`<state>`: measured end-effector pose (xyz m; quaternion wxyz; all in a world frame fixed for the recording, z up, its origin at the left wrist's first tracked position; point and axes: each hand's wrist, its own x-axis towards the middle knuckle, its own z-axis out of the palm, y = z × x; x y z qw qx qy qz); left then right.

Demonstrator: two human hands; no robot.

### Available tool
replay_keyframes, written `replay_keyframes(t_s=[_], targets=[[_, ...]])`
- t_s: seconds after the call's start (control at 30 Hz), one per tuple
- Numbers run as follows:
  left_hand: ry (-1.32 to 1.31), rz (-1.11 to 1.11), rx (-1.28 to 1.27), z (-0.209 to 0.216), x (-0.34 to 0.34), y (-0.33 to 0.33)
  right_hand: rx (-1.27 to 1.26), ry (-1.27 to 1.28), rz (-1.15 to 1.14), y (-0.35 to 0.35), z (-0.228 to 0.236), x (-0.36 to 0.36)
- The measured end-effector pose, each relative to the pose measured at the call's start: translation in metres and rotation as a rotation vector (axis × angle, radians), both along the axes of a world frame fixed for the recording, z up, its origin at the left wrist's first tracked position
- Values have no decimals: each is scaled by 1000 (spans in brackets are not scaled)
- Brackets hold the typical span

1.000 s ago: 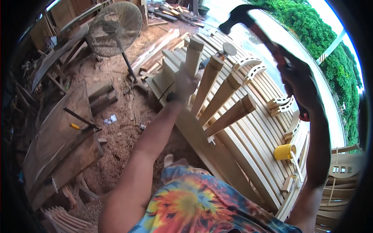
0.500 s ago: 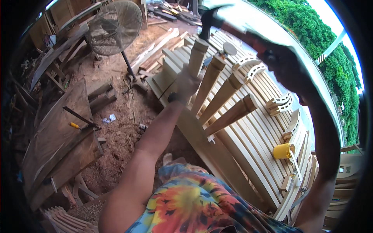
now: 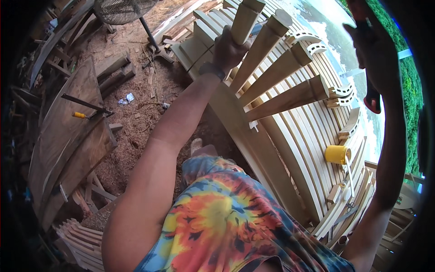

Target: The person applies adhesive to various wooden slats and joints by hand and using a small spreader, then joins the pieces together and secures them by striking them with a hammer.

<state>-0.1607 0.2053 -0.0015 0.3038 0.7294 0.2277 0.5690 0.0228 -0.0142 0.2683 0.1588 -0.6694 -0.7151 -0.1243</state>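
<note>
My left hand (image 3: 229, 51), with a dark band at its wrist, is wrapped round the leftmost of several thick wooden posts (image 3: 247, 19). The other posts (image 3: 290, 68) fan out to its right, standing on a long pale board (image 3: 267, 167). Beneath the rightmost post, a small pale tenon sticks out. High on the right, my right hand (image 3: 379, 61) is closed round a hammer (image 3: 373, 100), whose reddish-black handle end shows below the fist. The hammer's head is not clearly visible at the top edge.
Pale slats (image 3: 290, 140) lie in rows behind the posts, with curved slotted pieces (image 3: 342, 96) on them. A yellow bucket (image 3: 336, 154) and scissors (image 3: 349, 207) lie at right. A pedestal fan (image 3: 124, 10) stands far left, above sawdust-covered ground. A wooden panel (image 3: 68, 131) leans at left.
My right hand has swung the hammer up and right, away from above the leftmost post. My left hand still grips that post. The whole view has shifted, with the posts appearing larger.
</note>
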Motion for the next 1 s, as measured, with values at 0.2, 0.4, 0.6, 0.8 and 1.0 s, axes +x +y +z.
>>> replay_keyframes(t_s=[0.2,0.4,0.6,0.8,1.0], targets=[[-13,-65,-63,3,7,-11,-173,68,-237,-21,37,-44],[28,-8,-24,-4,-11,0,-165,37,-268,-2,2,-20],[24,-50,-55,-1,-3,-11,-103,145,-304,-17,24,-41],[8,-6,1,-11,-1,-9,22,311,-255,-17,4,-58],[-122,59,71,-7,2,-11,-65,241,-129,-26,3,-83]])
